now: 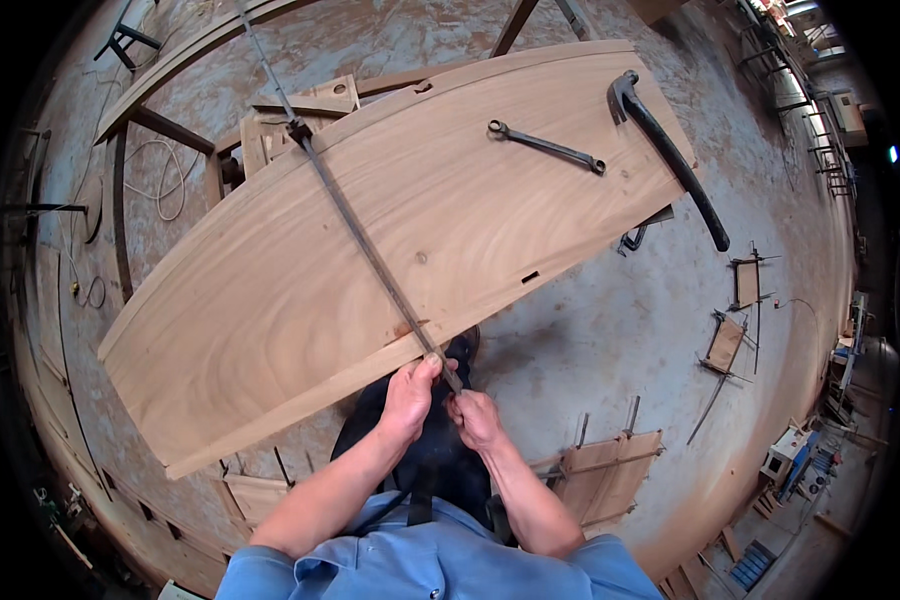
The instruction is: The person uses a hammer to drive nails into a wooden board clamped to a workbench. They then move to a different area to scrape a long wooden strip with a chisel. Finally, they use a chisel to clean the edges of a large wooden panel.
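A long metal bar clamp [366, 240] lies across a curved wooden panel [270, 290], its near end reaching just past the panel's near edge. My left hand [408, 397] is closed around that end, thumb on top. Just right of it and slightly lower, my right hand [477, 419] has its fingers wrapped round the clamp's end; the part inside the fist is hidden. A small wood block [404, 328] sits beside the bar near the edge. On the panel's right part rest a double-ended wrench [548, 148] and a claw hammer [667, 150], whose handle overhangs the edge.
Beneath the panel's far side stands a wooden frame [170, 130] with scrap boards [305, 105]. Clamped small panels [610, 470] stand on the floor at the lower right, with more clamped frames [724, 343] farther right. A cable [175, 185] loops on the floor at left.
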A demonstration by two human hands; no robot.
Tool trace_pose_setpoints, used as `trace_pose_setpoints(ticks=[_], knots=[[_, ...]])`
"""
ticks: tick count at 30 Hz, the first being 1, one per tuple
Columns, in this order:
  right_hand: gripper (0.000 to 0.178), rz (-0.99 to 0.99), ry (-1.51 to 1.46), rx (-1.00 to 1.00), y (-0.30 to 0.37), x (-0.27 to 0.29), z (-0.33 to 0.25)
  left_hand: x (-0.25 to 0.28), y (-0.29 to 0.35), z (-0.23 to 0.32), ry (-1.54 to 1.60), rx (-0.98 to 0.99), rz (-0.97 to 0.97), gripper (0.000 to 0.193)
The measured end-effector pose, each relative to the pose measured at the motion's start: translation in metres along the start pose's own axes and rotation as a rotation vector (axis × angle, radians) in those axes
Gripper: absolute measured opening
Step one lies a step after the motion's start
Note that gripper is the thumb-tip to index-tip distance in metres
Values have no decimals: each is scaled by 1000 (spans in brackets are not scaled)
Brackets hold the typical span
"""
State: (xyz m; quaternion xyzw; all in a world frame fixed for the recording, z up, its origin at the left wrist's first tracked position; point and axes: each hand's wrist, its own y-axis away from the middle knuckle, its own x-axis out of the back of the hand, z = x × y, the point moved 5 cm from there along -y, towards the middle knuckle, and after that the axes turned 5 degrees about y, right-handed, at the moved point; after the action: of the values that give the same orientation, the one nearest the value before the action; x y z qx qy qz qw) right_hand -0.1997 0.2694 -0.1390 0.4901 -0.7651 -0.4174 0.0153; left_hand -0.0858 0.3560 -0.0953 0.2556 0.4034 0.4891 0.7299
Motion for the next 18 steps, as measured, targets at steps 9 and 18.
trace_pose_setpoints(ticks=[9, 18], knots=[[36, 15, 671, 59, 22, 5, -45, -3, 19, 20, -166, 75, -85, 55], [25, 168, 700, -314, 54, 88, -111, 189, 114, -26, 574, 5, 317, 44]])
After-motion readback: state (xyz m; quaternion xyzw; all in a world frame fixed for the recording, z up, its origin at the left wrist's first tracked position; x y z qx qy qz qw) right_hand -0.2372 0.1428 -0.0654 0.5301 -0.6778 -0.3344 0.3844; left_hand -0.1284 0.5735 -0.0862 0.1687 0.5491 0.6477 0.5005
